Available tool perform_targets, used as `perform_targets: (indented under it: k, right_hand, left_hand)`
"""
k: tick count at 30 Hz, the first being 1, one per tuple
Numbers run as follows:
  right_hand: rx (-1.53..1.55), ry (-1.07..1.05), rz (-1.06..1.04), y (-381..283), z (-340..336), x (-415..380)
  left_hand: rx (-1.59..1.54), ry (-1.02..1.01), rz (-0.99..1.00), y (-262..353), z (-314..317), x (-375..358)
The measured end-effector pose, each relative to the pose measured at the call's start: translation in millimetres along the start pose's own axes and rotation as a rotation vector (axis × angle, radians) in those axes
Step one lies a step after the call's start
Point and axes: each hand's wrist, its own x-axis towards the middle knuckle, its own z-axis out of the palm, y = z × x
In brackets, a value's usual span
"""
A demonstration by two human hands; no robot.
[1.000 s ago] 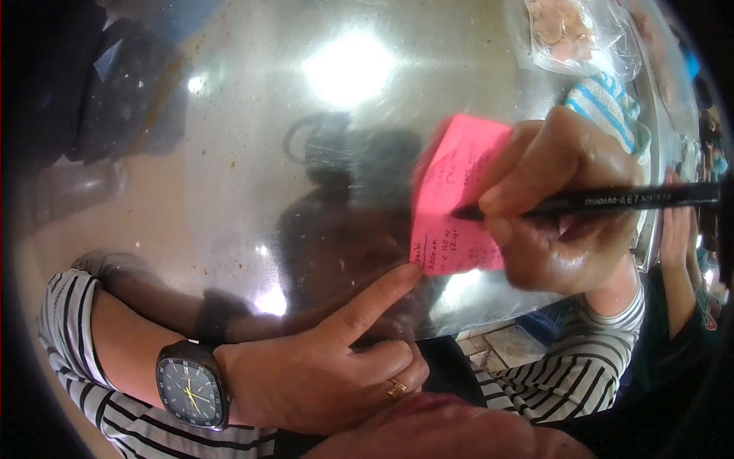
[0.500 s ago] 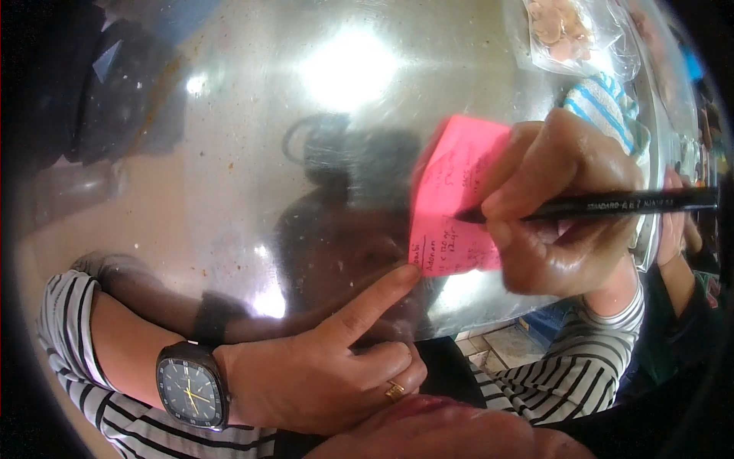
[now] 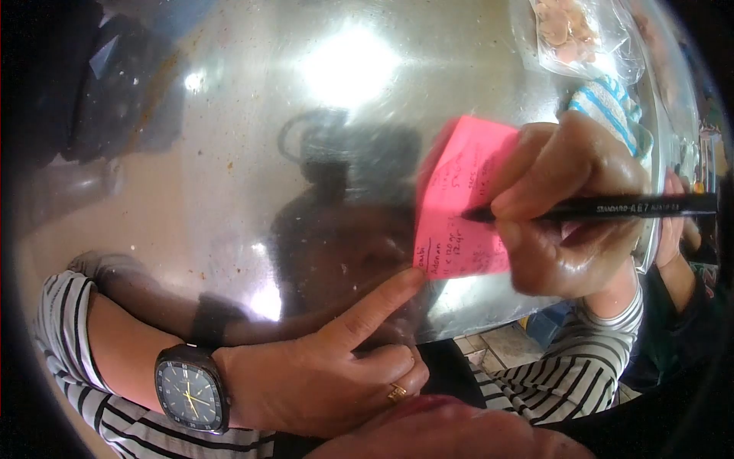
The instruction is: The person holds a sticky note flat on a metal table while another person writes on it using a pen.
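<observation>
A pink sticky note [image 3: 459, 191] with handwriting on it lies over the shiny metal table [image 3: 229, 199]. My right hand [image 3: 569, 206] grips a black pen [image 3: 634, 206] with light lettering along its barrel. The pen's tip meets the note near its middle, and the hand covers the note's right side. My left hand [image 3: 329, 363] has its index finger stretched out to the note's lower left corner, touching it. Its other visible fingers are curled, one wearing a gold ring [image 3: 397, 392]. A black watch [image 3: 191, 389] is on the left wrist.
At the top right lies a clear plastic bag [image 3: 569, 34] with pale, round slices in it. A blue-and-white striped cloth [image 3: 608, 111] sits just behind my right hand. Another person's hand [image 3: 671, 222] shows at the far right, by the table's edge.
The note and my right hand with the pen have shifted slightly right in view. The pen tip stays on the note, and my left index finger is still at its corner.
</observation>
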Motion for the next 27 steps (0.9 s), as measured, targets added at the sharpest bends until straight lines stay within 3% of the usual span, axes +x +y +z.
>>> perform_targets:
  k: [27]
  right_hand:
    - [-0.007,0.019,0.013,1.7,-1.0,-2.3]
  left_hand:
    - [-0.009,-0.008,0.021,-3.8,-0.7,-0.5]
